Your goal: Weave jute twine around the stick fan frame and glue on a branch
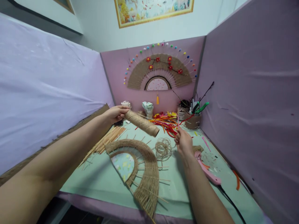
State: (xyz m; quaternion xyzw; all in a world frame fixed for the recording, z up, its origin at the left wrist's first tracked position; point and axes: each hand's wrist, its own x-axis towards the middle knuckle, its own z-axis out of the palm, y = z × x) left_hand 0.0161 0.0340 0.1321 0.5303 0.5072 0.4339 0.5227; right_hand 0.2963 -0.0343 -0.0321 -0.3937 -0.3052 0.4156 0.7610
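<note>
My left hand (116, 113) is closed round one end of a brown twine spool (142, 123), held tilted above the table. My right hand (182, 140) is pinched shut to the right of the spool, apparently on a thin strand of twine that I can barely make out. Below the hands a loose coil of twine (163, 148) lies on the green table (100, 179). A half-round woven fan (142, 172) of twine and sticks lies in front of me, with a patterned paper centre.
A bundle of thin wooden sticks (106, 141) lies left of the fan. Red and orange pipe cleaners (167, 123), small cups and a tool holder (192, 119) stand at the back. A pink glue gun (209, 174) with a black cord lies right. A finished fan (160, 73) hangs on the pink back panel.
</note>
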